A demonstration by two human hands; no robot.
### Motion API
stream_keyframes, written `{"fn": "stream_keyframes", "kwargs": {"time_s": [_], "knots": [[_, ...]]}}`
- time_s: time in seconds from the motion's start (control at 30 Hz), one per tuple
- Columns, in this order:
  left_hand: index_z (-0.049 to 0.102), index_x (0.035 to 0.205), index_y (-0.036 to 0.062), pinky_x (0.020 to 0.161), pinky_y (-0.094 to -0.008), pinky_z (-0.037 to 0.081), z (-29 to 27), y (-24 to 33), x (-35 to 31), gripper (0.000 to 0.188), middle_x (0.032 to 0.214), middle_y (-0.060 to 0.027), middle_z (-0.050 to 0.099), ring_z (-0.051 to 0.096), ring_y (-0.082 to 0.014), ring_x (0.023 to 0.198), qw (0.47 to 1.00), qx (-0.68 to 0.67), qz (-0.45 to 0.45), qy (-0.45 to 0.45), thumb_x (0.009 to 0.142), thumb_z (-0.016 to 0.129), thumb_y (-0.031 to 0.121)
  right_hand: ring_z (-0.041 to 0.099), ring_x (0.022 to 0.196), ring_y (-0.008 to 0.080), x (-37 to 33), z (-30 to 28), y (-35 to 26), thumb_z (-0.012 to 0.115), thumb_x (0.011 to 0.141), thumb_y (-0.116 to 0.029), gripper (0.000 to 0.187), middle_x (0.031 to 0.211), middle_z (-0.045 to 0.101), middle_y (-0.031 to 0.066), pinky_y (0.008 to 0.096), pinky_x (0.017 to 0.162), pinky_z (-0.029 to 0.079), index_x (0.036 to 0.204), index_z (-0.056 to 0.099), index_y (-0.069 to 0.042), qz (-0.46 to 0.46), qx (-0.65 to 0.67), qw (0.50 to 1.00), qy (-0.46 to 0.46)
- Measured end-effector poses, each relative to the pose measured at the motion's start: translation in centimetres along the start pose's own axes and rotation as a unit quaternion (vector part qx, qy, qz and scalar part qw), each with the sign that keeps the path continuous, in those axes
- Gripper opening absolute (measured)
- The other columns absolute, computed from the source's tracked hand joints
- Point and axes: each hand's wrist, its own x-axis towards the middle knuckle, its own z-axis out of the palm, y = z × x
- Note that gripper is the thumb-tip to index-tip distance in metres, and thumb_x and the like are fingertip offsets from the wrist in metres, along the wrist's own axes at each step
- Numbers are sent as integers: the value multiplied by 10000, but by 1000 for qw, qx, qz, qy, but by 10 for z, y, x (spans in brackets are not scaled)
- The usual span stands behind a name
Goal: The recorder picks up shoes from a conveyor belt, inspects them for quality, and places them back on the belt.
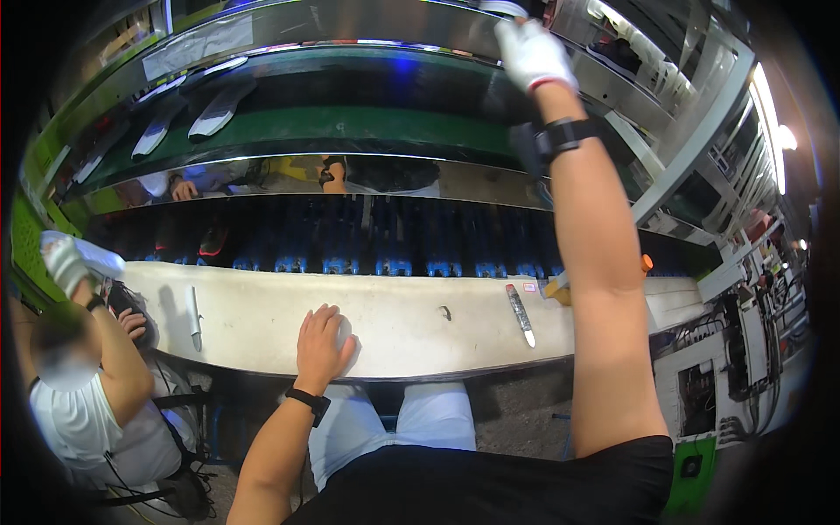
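My left hand [322, 347] is bare and lies flat on the pale bench top [394, 337], its fingers stretched out and holding nothing. Up high, beyond the green conveyor belt [350, 122], my right hand [535, 54] wears a white glove with a red cuff. Its fingers close at the edge of a pale, rounded thing [503, 8], which is blurred and cut off by the top of the picture. On the bench lie a slim dark-handled tool [520, 313] with a white tip, a small dark scrap [445, 312] and a slim pale tool [193, 318].
Several white shoe soles [219, 114] rest on the belt at the left. Behind the bench runs a row of blue-ended rollers or bars [394, 265]. A yellow object [557, 290] sits by my right forearm. To the left, a co-worker's gloved hand [66, 267] holds a white sole.
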Motion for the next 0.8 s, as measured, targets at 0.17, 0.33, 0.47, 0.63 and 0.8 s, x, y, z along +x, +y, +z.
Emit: {"fn": "stream_keyframes", "kwargs": {"time_s": [0.17,0.33,0.47,0.63,0.8], "knots": [[707,1288,30,1273,-571,396,1,-3,-2,473,1459,-172,665,580,-394,1447,1000,-3,-2,-2,874,813,233,266,1695,369,-86,121,5,516,1052,-697,926,1847,247,182,641,1344,196,1778,297,-165,-61,-33,995,70],[723,1269,42,1247,-566,421,-11,3,3,451,1444,-166,670,591,-397,1425,999,22,21,-13,871,816,233,344,1660,365,-110,140,15,567,954,-817,974,1776,416,176,502,1348,280,1655,540,-141,-28,9,999,-18],[751,1214,56,1115,-505,531,-37,-19,39,399,1321,-157,715,651,-398,1282,986,32,43,-158,858,816,223,393,1646,322,-115,125,-1,580,953,-720,917,1757,465,139,492,1338,313,1652,549,-127,4,-12,999,-29],[779,1246,80,1004,-503,583,-54,-129,140,440,1207,-145,774,709,-378,1168,986,114,66,-107,842,836,245,628,1425,365,-120,106,-8,669,921,-685,820,1518,681,195,484,1210,486,1498,688,-102,-1,34,999,-40],[627,1529,118,784,-621,658,-89,-303,230,508,1400,-275,719,776,-408,1185,765,474,-37,-434,1136,456,390,804,999,390,-126,107,7,646,879,-366,369,1030,820,224,506,853,640,979,878,-97,19,102,995,-7]]}}
